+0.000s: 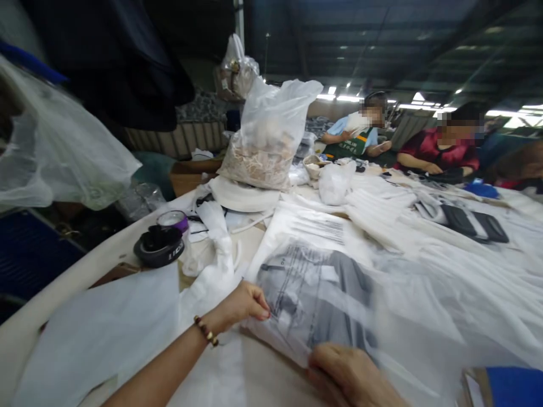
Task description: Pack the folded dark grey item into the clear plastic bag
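Observation:
A printed clear plastic bag (pixel 292 333) lies in front of me on the table with a dark grey folded item (pixel 348 299), apparently cloth, inside. My left hand (pixel 246 305), a beaded bracelet at its wrist, pinches the bag's left edge between thumb and curled fingers. Along the near edge, my right hand (pixel 345 370) is closed round the plastic; it is slightly blurred and its fingertips are hidden under the bag. White plastic sheeting (pixel 458 265) spreads under and right of the bag.
At left lie a black tape-like roll (pixel 159 246), a purple-rimmed roll (pixel 173 219) and a pale sheet (pixel 119 322). A large filled plastic bag (pixel 271 135) stands behind. Dark packed items (pixel 470 223) and a blue object (pixel 515 387) are at right. Two people (pixel 356 133) sit across the table.

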Action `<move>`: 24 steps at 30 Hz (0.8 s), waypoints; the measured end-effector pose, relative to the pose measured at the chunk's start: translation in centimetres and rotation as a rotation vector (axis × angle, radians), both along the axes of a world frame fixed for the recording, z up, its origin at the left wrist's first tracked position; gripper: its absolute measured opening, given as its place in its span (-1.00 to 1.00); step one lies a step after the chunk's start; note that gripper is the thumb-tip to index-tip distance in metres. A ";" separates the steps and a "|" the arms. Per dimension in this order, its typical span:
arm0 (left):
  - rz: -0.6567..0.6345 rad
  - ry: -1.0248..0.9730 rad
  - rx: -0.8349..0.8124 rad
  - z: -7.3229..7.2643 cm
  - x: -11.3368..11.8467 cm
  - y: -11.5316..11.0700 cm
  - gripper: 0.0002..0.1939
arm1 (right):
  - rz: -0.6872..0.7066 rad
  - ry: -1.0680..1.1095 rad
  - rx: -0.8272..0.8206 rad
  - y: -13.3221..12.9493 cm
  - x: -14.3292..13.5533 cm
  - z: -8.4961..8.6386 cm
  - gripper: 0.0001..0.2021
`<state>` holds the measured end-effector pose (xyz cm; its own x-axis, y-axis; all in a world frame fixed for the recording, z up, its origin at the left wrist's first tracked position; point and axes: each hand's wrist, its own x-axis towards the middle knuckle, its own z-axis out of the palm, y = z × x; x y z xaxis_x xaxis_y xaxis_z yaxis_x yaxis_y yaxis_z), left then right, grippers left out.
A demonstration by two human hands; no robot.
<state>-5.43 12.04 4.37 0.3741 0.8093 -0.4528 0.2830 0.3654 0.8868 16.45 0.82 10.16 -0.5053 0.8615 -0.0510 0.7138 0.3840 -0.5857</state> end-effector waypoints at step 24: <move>-0.032 -0.170 0.003 -1.2 -0.5 0.1 -0.82 | -0.152 0.747 -0.777 7.2 -2.6 0.6 -0.72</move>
<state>-5.94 12.14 3.21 0.4709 0.7970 -0.3782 0.1405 0.3555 0.9240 13.87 8.04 10.78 -0.5261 0.7826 -0.3328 0.0855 -0.3407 -0.9363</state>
